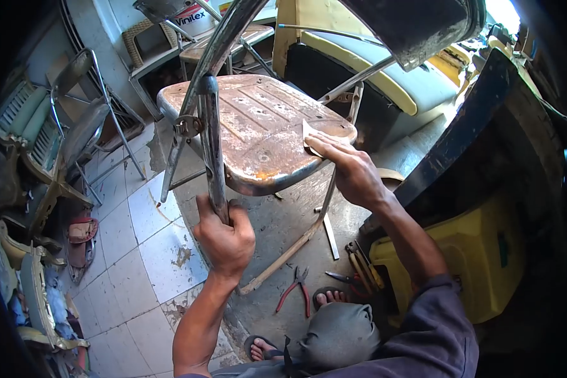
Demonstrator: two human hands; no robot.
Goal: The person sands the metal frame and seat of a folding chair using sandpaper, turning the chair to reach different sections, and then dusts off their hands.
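A metal folding chair stands before me, its rusty, scuffed seat [264, 120] facing up. My left hand [225, 236] is wrapped round the lower end of the chair's tubular leg [211, 151], below the seat's left side. At the seat's right front edge, my right hand [353, 167] presses a folded piece of sandpaper [310, 135] against the metal, fingers laid over it. Part of the sandpaper is hidden under the fingers. Bare metal and an orange rust patch show along the front rim.
Red-handled pliers [294, 291] and more hand tools [362, 268] lie on the floor near my feet. A yellow plastic stool [447, 252] is at right. Old chairs [82, 120] crowd the left. A cushioned seat [384, 69] and a Vinilex bucket [192, 19] are behind.
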